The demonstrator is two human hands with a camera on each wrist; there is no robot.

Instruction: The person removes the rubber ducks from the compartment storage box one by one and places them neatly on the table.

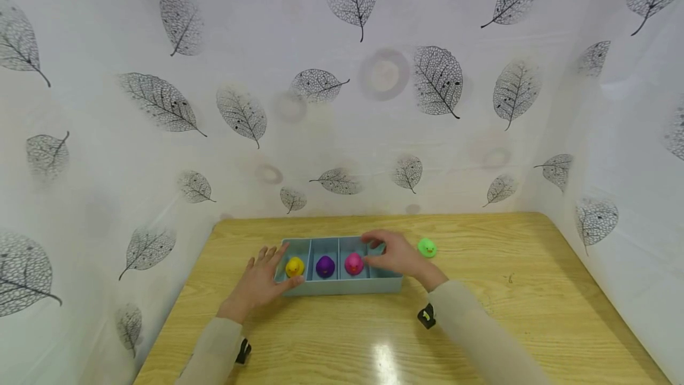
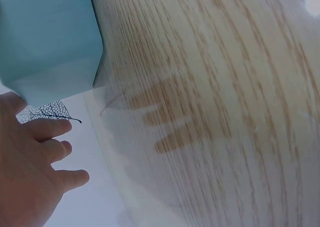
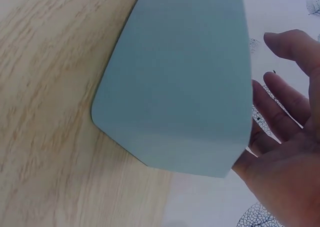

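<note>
A blue-grey tray (image 1: 342,287) with four compartments lies on the wooden table. From left to right it holds a yellow duck (image 1: 294,267), a purple duck (image 1: 325,266) and a pink duck (image 1: 354,264). My left hand (image 1: 260,280) rests at the tray's left end, fingers spread, thumb by the yellow duck. Over the rightmost compartment, my right hand (image 1: 398,253) hovers with fingers loosely bent and nothing visible between them; its thumb is near the pink duck. The tray's side (image 2: 50,42) and the left hand (image 2: 30,162) show in the left wrist view, the right hand (image 3: 290,122) in the right.
A green duck (image 1: 427,248) sits on the wooden table (image 1: 513,290), to the right of the tray and just beyond my right wrist. Pale sheets (image 1: 342,135) with a leaf pattern stand behind the table and along both sides.
</note>
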